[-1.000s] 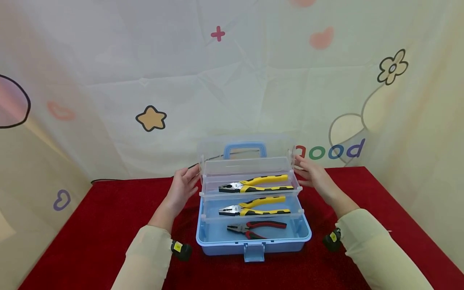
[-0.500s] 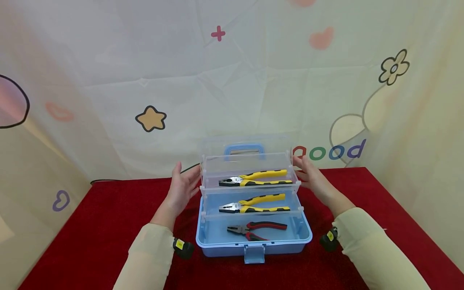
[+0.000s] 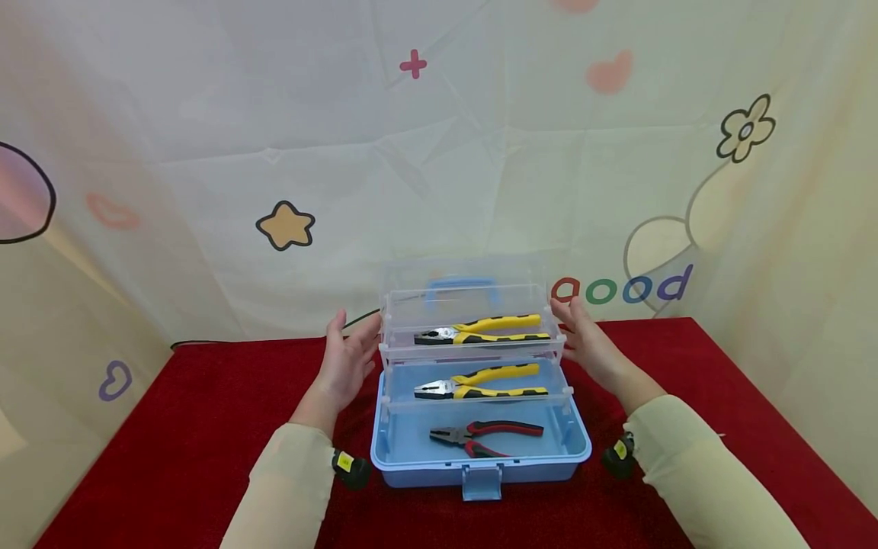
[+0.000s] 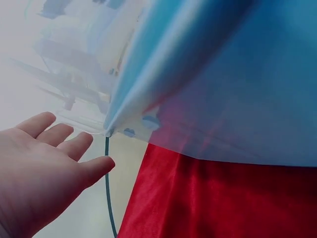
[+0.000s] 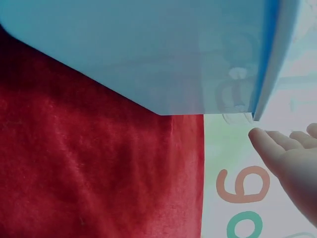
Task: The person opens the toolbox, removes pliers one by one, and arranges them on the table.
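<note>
A blue toolbox (image 3: 418, 476) stands with its transparent lid (image 3: 473, 268) tipped back, the blue handle (image 3: 461, 285) showing through. Two clear trays are stepped above its base. Yellow-and-black pliers (image 3: 497, 323) lie in the upper tray, more yellow-and-black pliers (image 3: 495, 375) in the lower one. Red-and-black pliers (image 3: 507, 428) rest in the base. My left hand (image 3: 348, 364) is at the left side of the lid and upper tray, fingers extended; my right hand (image 3: 595, 352) mirrors it on the right. Both wrist views show fingertips close beside the clear plastic.
A red cloth (image 3: 226, 427) covers the table under the toolbox. Behind hangs a pale printed curtain (image 3: 329, 137), and a thin dark cable (image 3: 206, 341) runs along the table's back edge. The toolbox's blue front latch (image 3: 482, 483) hangs down.
The lid and its handle have tipped further back. Both trays have shifted up and back with their pliers, uncovering more of the base. My hands have moved slightly inward beside them.
</note>
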A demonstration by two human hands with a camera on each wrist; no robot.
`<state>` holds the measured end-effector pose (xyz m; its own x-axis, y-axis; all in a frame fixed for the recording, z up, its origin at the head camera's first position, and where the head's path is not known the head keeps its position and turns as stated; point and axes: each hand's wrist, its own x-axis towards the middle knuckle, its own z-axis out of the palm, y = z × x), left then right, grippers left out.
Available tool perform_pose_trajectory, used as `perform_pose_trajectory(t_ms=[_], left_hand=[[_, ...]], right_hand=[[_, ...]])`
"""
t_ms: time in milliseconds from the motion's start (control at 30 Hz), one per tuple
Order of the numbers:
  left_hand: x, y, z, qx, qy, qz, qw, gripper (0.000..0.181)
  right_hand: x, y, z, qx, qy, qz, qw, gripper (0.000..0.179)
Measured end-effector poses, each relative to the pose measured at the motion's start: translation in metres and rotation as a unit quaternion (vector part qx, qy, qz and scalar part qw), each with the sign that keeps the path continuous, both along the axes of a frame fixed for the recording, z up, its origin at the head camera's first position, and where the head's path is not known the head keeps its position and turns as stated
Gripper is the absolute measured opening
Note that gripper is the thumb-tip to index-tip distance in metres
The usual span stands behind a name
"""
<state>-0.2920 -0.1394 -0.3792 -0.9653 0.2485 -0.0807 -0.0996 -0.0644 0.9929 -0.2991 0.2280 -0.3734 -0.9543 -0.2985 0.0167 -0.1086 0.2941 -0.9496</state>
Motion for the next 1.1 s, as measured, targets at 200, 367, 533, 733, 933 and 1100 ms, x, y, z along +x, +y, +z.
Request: perform_pose_trajectory(t_ms=[200, 367, 533, 733, 933, 1100], left_hand=[[-0.001, 0.000, -0.009, 0.002, -0.008, 0.000, 1.0000, 0.076], [-0.002, 0.000, -0.018, 0.008, -0.037, 0.000, 0.9993, 0.076], [-0.003, -0.001, -0.021, 0.009, -0.042, 0.011, 0.9990, 0.077], [-0.003, 0.000, -0.021, 0.000, -0.039, 0.019, 0.9991, 0.077], [-0.003, 0.000, -0.022, -0.008, -0.039, 0.024, 0.9989, 0.077], [-0.003, -0.001, -0.025, -0.017, -0.037, 0.029, 0.9987, 0.079]], right_hand=[[-0.003, -0.003, -0.008, -0.012, -0.015, 0.001, 0.9998, 0.080], [-0.004, -0.005, -0.015, -0.002, -0.042, 0.003, 0.9991, 0.085], [-0.003, -0.004, -0.020, -0.012, -0.043, 0.001, 0.9990, 0.085], [-0.003, -0.004, -0.023, -0.008, -0.045, -0.004, 0.9990, 0.085], [-0.001, -0.007, -0.025, 0.002, -0.057, -0.017, 0.9982, 0.084], [-0.001, -0.008, -0.026, 0.004, -0.060, -0.018, 0.9980, 0.084]])
